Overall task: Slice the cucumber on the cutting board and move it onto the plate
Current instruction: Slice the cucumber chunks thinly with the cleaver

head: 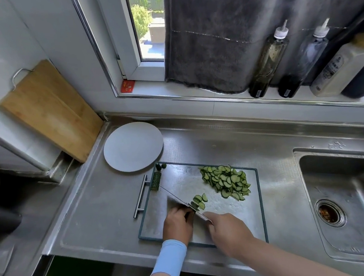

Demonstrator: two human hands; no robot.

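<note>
The right hand (pixel 229 234) gripped the knife (pixel 178 200) while the left hand (pixel 177 222), fingers curled, pinned the last cucumber stub (pixel 195 205) on the cutting board (pixel 256 208) near the heaped slices (pixel 226 181); slicing seemed nearly done, with transfer to the plate (pixel 132 146) next.

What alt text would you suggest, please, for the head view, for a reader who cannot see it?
A right hand grips a steel knife, slicing a short green cucumber stub that the left hand holds on a green-rimmed steel cutting board. Thin green cucumber slices lie heaped behind; the round white plate holds none.
</note>
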